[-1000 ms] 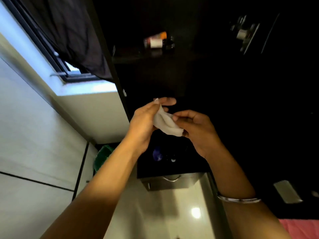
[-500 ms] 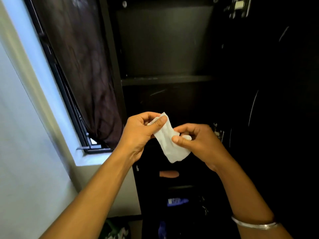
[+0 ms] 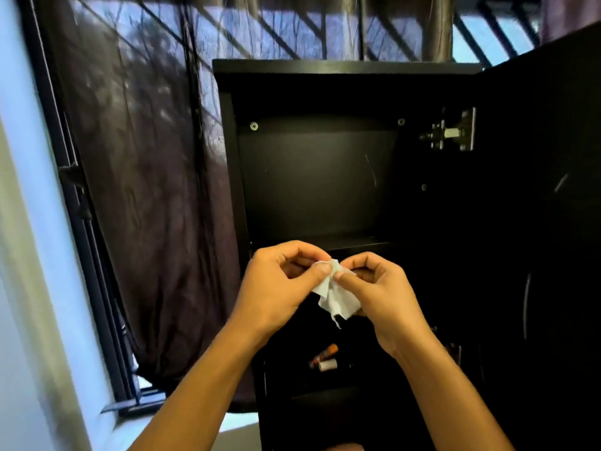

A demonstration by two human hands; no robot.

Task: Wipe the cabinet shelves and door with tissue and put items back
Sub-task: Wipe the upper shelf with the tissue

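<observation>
Starting at the far left, a pale wall [image 3: 22,255] runs down to a window with a dark frame [image 3: 81,222], and a dark sheer curtain [image 3: 146,190] hangs over the glass, reaching to the sill. Just right of the curtain stands a black cabinet [image 3: 325,73], its top compartment bare, with the back panel [image 3: 318,183] showing two screw heads near its upper corners. In front of the edge of the upper shelf [image 3: 357,245], the left hand [image 3: 276,288] has its fingers [image 3: 320,271] curled, thumb and forefinger pinching the upper left edge of a small white tissue [image 3: 338,301]. The tissue hangs crumpled between both hands, in the air before the cabinet opening and touching no shelf. The right hand [image 3: 380,288] pinches the tissue's upper right part, its fingers curled round it in the same way. Below the hands, on a lower shelf, lie two small tubes, one with an orange end [image 3: 327,352] and one white [image 3: 327,365], close beside each other. Further right, a metal hinge [image 3: 452,133] joins the cabinet's side to the open door [image 3: 553,190], which stands swung out at the right edge of the view, its inner face dark with a few faint scratches.
</observation>
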